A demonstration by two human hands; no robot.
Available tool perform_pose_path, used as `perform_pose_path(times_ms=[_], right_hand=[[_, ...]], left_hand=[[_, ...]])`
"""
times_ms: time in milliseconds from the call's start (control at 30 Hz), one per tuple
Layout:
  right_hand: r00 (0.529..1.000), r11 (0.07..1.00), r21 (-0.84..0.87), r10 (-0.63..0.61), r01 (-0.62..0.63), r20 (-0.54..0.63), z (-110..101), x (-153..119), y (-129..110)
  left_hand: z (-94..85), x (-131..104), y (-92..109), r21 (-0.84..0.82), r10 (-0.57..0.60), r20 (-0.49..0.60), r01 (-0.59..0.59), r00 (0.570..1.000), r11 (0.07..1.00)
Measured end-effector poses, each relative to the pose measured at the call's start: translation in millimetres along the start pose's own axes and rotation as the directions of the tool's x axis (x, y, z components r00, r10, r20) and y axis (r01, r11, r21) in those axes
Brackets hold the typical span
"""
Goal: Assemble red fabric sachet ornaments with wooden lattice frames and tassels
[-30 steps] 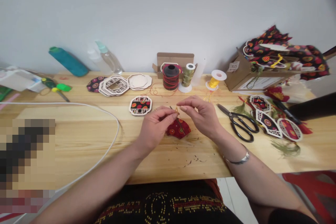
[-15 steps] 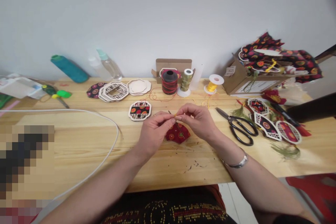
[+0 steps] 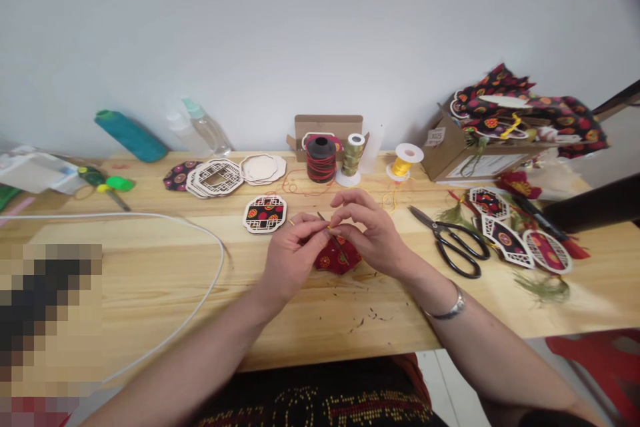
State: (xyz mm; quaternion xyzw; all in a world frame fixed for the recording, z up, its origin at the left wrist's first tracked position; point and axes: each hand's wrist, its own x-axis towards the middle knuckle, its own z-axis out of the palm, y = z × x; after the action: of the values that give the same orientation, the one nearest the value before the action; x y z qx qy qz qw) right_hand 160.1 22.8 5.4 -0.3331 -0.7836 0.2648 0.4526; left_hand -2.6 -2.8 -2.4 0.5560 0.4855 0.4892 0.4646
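My left hand (image 3: 293, 253) is closed in a pinch on a short bit of yellow cord (image 3: 330, 228). From the other side my right hand (image 3: 373, 230) pinches at the same cord with thumb and forefinger, its other fingers lifted and curved. Most of the cord is hidden by the fingertips. Beneath both hands lies a red patterned fabric piece (image 3: 333, 261), partly covered, with a thin dark tool (image 3: 342, 251) across it. Left of them rests an octagonal framed fabric ornament (image 3: 265, 214). To the right are black-handled scissors (image 3: 453, 240), blades half apart.
Spools of red cord (image 3: 321, 161), gold thread (image 3: 353, 159) and yellow cord (image 3: 404, 161) stand behind. Stacked wooden frames (image 3: 216, 177) lie back left; finished ornaments (image 3: 506, 240) and a full cardboard box (image 3: 457, 147) are at right. A white cable (image 3: 220, 260) loops over the left side.
My right hand's middle and other fingers have lifted and spread, while thumb and forefinger stay near the cord. The left hand keeps its pinch. The whole view has shifted slightly.
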Motion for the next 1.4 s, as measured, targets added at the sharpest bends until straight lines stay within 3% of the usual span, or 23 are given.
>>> perform_pose_path(times_ms=[267,433,767,867,967,1100,1233,1300,1400], right_hand=[[0.997,0.992,0.104,0.071,-0.072,0.005,2.1,-0.3,6.9],[0.991,0.986,0.123,0.119,-0.11,-0.065,4.3,-0.5,4.8],[0.991,0.998,-0.052,-0.046,0.039,-0.125,3.6,-1.8,1.1],[0.991,0.998,-0.066,-0.005,-0.003,-0.13,4.7,-1.9,-1.7],[0.981,0.991,-0.001,0.133,-0.135,-0.141,5.8,-1.4,-4.7],[0.923,0.924,0.116,0.375,-0.365,-0.086,4.3,0.9,-8.6],[0.806,0.772,0.252,0.587,-0.584,0.068,0.6,4.1,-12.7],[0.758,0.704,0.299,0.639,-0.644,0.129,-1.0,5.6,-14.4],[0.732,0.668,0.315,0.663,-0.674,0.158,-2.7,6.9,-15.5]], left_hand=[[-0.3,0.1,2.2,0.01,0.037,0.003,-0.037,0.999,0.999],[0.0,-0.5,1.2,0.016,0.046,-0.004,-0.046,0.999,0.999],[1.1,-1.0,1.4,0.052,0.043,-0.078,-0.039,0.996,0.998],[2.1,-1.5,3.1,0.058,0.019,-0.104,-0.013,0.994,0.998],[2.4,-1.6,3.8,0.081,0.004,-0.121,0.006,0.993,0.997],[2.5,-0.9,2.0,0.128,0.093,-0.12,-0.078,0.988,0.989],[1.4,-1.6,0.8,0.282,0.317,-0.132,-0.271,0.939,0.92],[0.3,-2.9,1.1,0.37,0.406,-0.087,-0.349,0.91,0.861],[-0.9,-5.2,0.9,0.424,0.502,-0.016,-0.449,0.864,0.786]])
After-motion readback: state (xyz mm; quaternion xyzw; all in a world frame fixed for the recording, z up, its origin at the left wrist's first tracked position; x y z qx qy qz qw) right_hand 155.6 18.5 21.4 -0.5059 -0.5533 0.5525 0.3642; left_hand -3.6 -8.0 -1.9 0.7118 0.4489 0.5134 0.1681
